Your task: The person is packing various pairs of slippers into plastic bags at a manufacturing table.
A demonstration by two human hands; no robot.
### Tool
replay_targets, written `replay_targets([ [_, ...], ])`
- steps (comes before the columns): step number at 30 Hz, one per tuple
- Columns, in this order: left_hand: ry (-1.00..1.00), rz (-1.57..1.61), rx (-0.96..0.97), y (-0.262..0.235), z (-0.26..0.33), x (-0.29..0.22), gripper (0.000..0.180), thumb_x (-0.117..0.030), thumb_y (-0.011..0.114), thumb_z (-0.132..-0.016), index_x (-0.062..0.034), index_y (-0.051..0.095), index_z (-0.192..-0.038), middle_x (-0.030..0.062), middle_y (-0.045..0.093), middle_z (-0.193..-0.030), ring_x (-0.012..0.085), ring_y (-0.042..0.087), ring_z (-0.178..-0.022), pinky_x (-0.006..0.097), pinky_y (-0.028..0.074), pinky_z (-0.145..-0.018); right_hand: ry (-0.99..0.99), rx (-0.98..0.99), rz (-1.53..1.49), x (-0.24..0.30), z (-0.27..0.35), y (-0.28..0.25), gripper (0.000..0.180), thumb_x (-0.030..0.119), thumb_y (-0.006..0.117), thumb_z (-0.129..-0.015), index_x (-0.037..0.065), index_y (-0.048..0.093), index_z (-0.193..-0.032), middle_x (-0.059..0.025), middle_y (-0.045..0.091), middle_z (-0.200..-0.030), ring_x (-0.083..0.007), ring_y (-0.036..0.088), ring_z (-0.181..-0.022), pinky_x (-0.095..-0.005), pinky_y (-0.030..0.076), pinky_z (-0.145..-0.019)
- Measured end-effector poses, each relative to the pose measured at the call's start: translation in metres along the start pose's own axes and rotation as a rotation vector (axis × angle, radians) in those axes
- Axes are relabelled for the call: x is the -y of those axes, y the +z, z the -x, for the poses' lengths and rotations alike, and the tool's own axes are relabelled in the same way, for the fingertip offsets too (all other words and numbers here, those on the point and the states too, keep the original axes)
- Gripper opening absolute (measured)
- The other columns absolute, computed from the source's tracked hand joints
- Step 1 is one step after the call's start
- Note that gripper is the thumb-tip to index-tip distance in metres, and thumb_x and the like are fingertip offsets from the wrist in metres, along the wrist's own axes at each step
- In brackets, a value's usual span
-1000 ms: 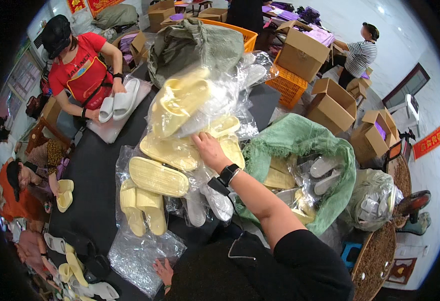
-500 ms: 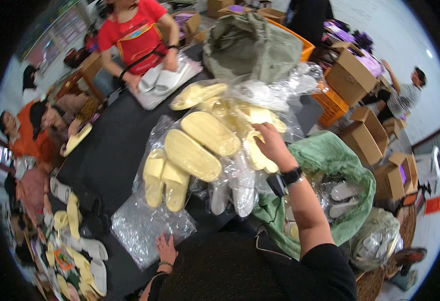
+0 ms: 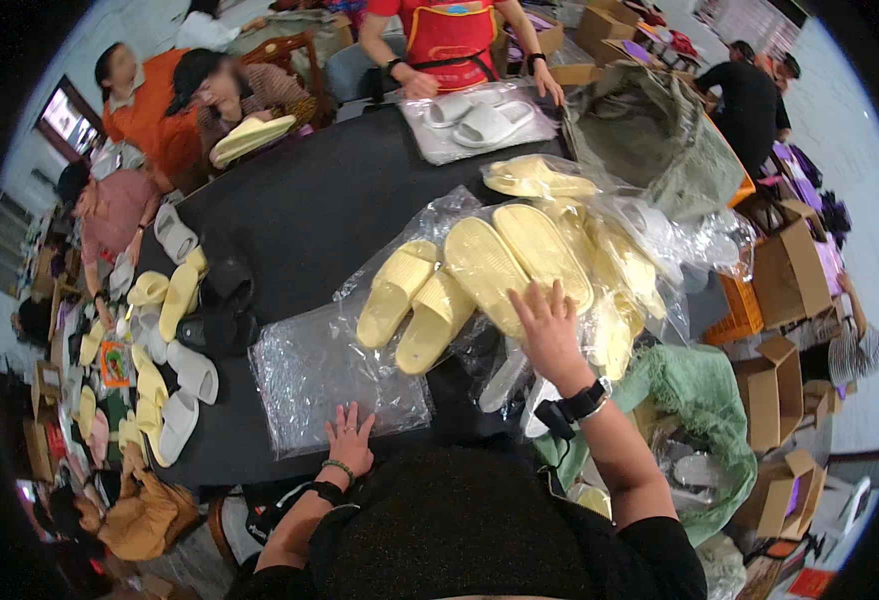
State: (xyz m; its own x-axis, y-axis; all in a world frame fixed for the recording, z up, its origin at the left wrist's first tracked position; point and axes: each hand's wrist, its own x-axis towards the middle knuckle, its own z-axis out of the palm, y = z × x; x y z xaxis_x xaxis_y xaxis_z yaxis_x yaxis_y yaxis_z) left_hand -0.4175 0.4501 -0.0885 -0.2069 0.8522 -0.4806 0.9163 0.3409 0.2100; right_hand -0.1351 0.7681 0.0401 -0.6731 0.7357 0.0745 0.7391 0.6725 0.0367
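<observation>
Yellow bagged slides [image 3: 541,250] may skid if my splayed, ungripping right hand [image 3: 554,335] pushes sideways; left hand [image 3: 349,443] spread, empty, at clear plastic bag [image 3: 309,375].

1. Beyond my black tabletop's [image 3: 289,220] far edge, I see a person in red [image 3: 449,40].
2. Around its far right corner slumps a grey-green sack [image 3: 649,130].
3. Past the right edge, I see an orange crate [image 3: 737,308] and open cardboard boxes [image 3: 804,265].
4. Off the near left corner is a person in brown [image 3: 149,515].
</observation>
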Motion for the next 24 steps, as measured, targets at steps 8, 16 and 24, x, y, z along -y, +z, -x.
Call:
replay_targets([
  [8, 0.006, 0.088, -0.034, 0.003, 0.006, 0.006, 0.082, -0.020, 0.071, -0.074, -0.0229, 0.036, -0.147, 0.0177, 0.004, -0.161, 0.0442, 0.000, -0.147, 0.070, 0.006, -0.111, 0.172, -0.383, -0.441, -0.050, -0.047, -0.076, 0.041, 0.005, 0.064, -0.083, 0.004, 0.055, -0.124, -0.0208, 0.066, -0.087, -0.0320, 0.066, -0.077, -0.0378, 0.051, -0.066],
  [16, -0.027, 0.296, -0.157, -0.028, 0.005, 0.021, 0.072, -0.039, 0.068, -0.085, -0.0195, 0.037, -0.147, 0.0197, 0.014, -0.159, 0.0417, 0.014, -0.146, 0.065, 0.014, -0.112, 0.251, -0.426, -1.491, 0.026, -0.054, -0.162, 0.040, 0.008, 0.056, -0.096, 0.001, 0.048, -0.135, -0.0070, 0.062, -0.110, -0.0129, 0.062, -0.084, -0.0266, 0.055, -0.069],
  [24, 0.458, 2.176, -0.172, -0.113, 0.009, 0.048, 0.106, -0.078, 0.052, -0.073, -0.0076, 0.031, -0.149, 0.0169, 0.038, -0.149, 0.0334, 0.038, -0.137, 0.053, 0.034, -0.112, 0.595, 0.316, -2.308, 0.197, -0.022, -0.096, 0.035, 0.028, 0.054, -0.096, 0.003, 0.054, -0.121, -0.0113, 0.060, -0.105, -0.0205, 0.059, -0.100, -0.0342, 0.049, -0.089],
])
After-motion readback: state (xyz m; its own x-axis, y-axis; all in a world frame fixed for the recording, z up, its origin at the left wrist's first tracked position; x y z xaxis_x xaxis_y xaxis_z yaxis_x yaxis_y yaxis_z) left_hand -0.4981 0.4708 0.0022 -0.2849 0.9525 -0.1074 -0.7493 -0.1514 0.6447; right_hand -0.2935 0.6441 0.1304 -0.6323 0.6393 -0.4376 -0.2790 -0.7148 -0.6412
